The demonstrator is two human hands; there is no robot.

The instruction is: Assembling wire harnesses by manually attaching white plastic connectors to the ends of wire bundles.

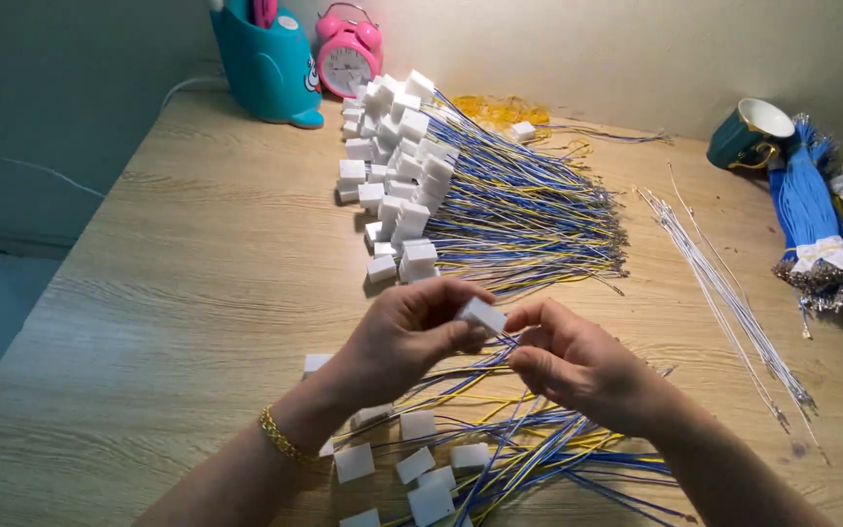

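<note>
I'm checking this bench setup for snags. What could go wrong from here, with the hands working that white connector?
The left hand pinches a white connector while the right hand works right over a loose heap of blue and yellow wires; a neighbouring strand could snag and get tugged along. The white wires lie spread beside the right forearm and might be swept off. The teal mug sits close to the bundled wires; a knock there could tip it.
</note>
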